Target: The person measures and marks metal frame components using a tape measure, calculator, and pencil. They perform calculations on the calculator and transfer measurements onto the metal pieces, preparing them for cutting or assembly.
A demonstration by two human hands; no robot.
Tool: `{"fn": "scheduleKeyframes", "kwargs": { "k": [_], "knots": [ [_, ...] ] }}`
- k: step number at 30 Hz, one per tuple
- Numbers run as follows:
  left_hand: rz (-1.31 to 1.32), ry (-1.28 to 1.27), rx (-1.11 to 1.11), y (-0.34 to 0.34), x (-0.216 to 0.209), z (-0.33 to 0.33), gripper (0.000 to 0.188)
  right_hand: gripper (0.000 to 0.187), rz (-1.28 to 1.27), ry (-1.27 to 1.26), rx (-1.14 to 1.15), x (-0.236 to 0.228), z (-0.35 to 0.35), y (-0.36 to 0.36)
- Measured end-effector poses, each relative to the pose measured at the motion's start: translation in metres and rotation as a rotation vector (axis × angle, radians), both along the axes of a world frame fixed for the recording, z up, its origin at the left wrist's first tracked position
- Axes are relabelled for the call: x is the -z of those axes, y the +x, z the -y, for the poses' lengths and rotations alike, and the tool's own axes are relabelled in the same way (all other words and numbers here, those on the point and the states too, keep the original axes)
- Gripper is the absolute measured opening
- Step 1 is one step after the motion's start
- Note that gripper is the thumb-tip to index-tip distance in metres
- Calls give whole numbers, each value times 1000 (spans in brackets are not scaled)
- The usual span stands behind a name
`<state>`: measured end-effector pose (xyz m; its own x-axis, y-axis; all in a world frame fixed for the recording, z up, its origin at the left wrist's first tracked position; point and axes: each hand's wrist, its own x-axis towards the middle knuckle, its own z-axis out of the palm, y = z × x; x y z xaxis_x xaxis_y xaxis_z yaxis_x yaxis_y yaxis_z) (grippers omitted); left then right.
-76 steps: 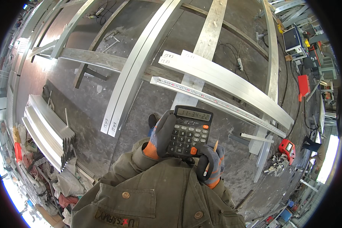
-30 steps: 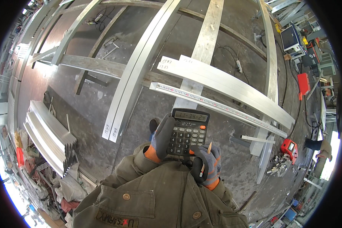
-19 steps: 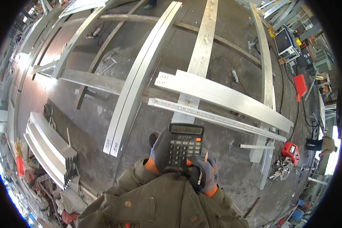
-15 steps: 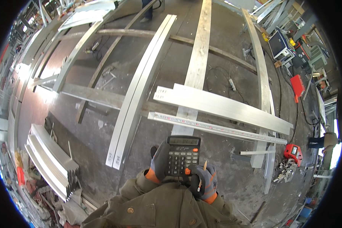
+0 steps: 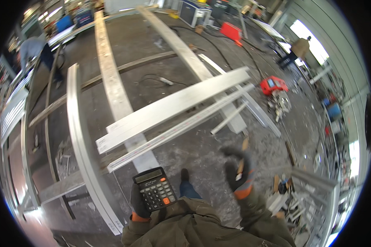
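My left hand (image 5: 139, 202), in a dark grey glove with an orange cuff, grips a black calculator (image 5: 156, 190) by its left side. The calculator's keys and display face up in front of my jacket. To the right, apart from the calculator, my right hand (image 5: 244, 175) wears a matching glove. Its fingers are curved and smeared by motion, with a pencil (image 5: 240, 168) lodged in them. Beyond my hands, a flat pale metal bar (image 5: 173, 109) and a bar with a measuring scale along it (image 5: 181, 128) rest across the beams.
Long pale profiles (image 5: 81, 144) lie at the left, over a frame of beams (image 5: 111, 76). A red machine (image 5: 274, 85) stands on the floor beside metal offcuts (image 5: 279, 105). More scrap (image 5: 292, 206) is piled at lower right. Two other people (image 5: 299, 49) are farther off. Cables cross the floor.
The view has swung to the right. My right hand has left the calculator's keys and moved out to the right with the pencil. The left hand still holds the calculator.
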<state>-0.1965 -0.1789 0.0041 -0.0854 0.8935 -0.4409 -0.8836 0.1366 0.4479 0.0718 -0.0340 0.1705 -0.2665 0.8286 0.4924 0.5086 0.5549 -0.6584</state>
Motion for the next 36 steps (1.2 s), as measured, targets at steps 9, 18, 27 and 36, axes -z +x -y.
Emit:
{"fn": "scheduleKeyframes", "kwargs": {
  "k": [9, 18, 27, 36],
  "knots": [
    [-35, -30, 329, 97, -38, -53, 65, 61, 48, 1044, -32, -182, -65, 188],
    [-297, -71, 649, 268, -43, -138, 57, 52, 99, 1167, 56, -192, -91, 340],
    [-351, 145, 923, 411, -34, -273, 58, 45, 194, 1157, 155, -172, -158, 453],
    [6, 115, 934, 529, -39, -431, 44, 40, 181, 996, 189, -175, -311, 536]
  ]
}}
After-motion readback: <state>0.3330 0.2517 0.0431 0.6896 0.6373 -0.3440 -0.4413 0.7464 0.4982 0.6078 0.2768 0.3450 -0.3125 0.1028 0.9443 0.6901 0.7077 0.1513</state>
